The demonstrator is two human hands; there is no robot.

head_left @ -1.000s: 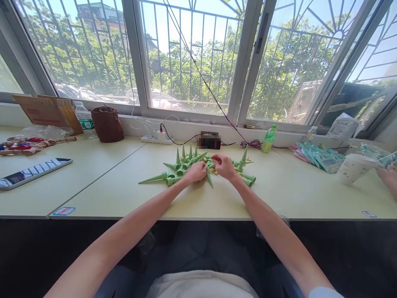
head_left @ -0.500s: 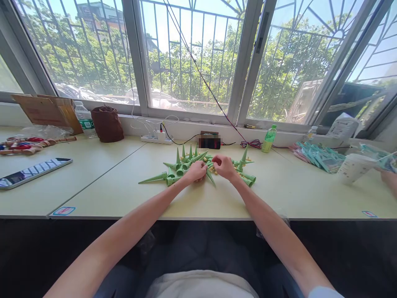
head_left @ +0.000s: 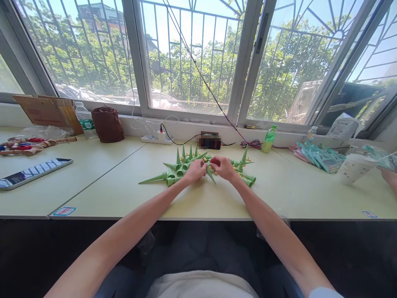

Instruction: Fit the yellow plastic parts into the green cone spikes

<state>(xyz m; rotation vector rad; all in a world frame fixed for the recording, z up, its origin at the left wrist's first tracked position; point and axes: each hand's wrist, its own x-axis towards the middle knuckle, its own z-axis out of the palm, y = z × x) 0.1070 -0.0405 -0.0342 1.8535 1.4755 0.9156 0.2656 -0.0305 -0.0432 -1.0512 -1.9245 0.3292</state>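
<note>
My left hand [head_left: 197, 170] is closed around a green plastic cone [head_left: 211, 175], whose pointed end sticks out downward to the right. Close beside it, my right hand [head_left: 222, 166] has its fingers pinched together at the cone's upper end; whatever they hold is too small to make out. Around both hands lies a pile of green cones [head_left: 182, 167], some standing point up and others on their sides with open round ends showing. Small yellow pieces [head_left: 249, 160] are scattered among the cones on the right. My hands hide the middle of the pile.
A smartphone [head_left: 35, 173] and wooden toys [head_left: 27, 145] lie on the left. Behind the pile are a power strip [head_left: 156, 139] and a dark box [head_left: 214, 140]. A green bottle [head_left: 269, 139], teal packets [head_left: 322, 156], a white cup [head_left: 353, 169] and another person's hand [head_left: 389, 179] are on the right.
My right hand has moved slightly left and down, bringing its fingertips closer to the cone in my left hand. At the far right, the other person's hand has shifted a little.
</note>
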